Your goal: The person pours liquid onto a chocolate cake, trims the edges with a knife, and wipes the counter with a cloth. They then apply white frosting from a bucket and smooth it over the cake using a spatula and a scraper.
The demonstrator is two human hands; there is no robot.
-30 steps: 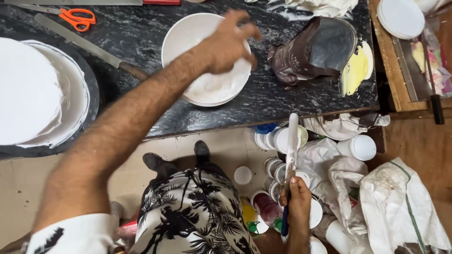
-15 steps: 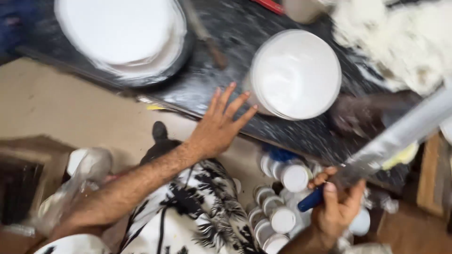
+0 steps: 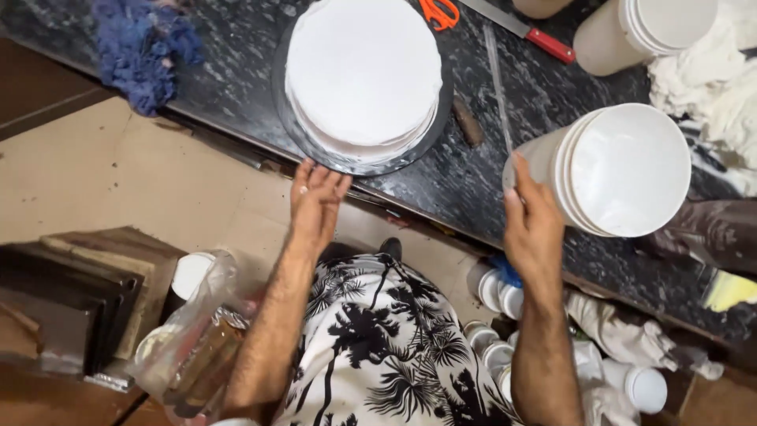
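The right hand [image 3: 535,229] pinches the near end of a long, thin spatula blade [image 3: 497,83]; the blade's long axis runs away across the black bench [image 3: 236,87], beside the white tub [image 3: 623,170]; the left hand [image 3: 315,197], fingers spread and holding nothing, touches the dark turntable [image 3: 441,118] under the white cake [image 3: 363,71].

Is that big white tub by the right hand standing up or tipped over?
Upright. The white tub stands on the dark counter, and the head camera looks straight down into its round open mouth. Its inside looks white; contents cannot tell.
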